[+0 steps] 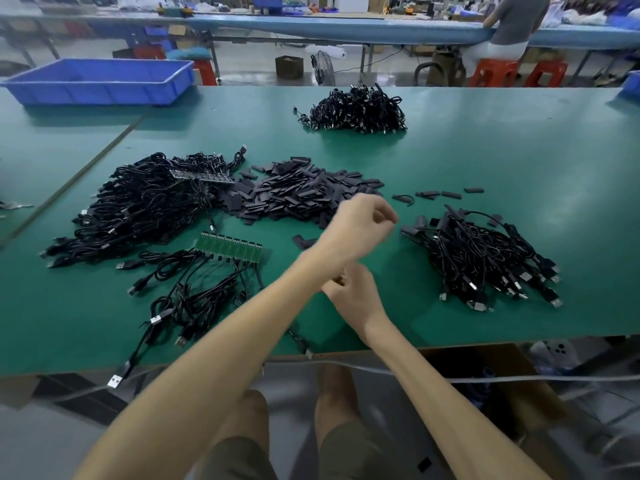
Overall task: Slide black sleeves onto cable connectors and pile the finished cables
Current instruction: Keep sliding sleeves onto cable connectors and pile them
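As left hand blurs, right hand sits part-hidden — grip unclear.

Tabletop w/ matte mat: plain dk green, no pattern. Heap of short flat sleeves: dull black-grey. Tangled round cables: glossy black; plugs silver, some w/ white labels. Narrow circuit-board strip: green w/ a row of repeated dark blocks. Rectangular plastic tray: bright blue. Plastic stools at back: orange-red. Long rear bench: lt blue.
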A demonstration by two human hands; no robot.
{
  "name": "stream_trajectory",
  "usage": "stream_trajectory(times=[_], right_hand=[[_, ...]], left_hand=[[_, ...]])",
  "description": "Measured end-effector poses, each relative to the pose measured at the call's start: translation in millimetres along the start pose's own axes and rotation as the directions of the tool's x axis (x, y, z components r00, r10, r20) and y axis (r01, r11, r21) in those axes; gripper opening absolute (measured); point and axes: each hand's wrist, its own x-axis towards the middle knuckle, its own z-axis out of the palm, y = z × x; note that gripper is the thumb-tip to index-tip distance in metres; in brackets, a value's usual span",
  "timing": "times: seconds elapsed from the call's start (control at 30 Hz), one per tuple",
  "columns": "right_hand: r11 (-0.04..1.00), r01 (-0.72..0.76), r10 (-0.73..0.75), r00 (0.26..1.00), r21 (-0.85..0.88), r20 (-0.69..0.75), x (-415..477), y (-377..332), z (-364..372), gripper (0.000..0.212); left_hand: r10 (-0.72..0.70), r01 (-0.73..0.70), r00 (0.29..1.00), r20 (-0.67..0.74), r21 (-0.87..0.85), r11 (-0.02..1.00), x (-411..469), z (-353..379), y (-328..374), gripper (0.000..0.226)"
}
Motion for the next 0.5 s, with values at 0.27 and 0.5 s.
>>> stream_trajectory(times=[0.27,0.5], right_hand=[[0.995,0.023,-0.021,1.0,0.096,-0.023,-5.4,-6.5,-1.0,0.013],[0.996,0.0,0.003,1.0,0.091,-0.023,-5.9,-8.5,-1.4,0.006]], left_hand=[[-0.407,0.373,0.906,-0.119,0.68,0.631,-30.7,-108.4,-76.1,0.033],[-0.451,0.385,0.892,-0.028,0.57,0.726,-42.3,-123.0,-90.7,0.015]])
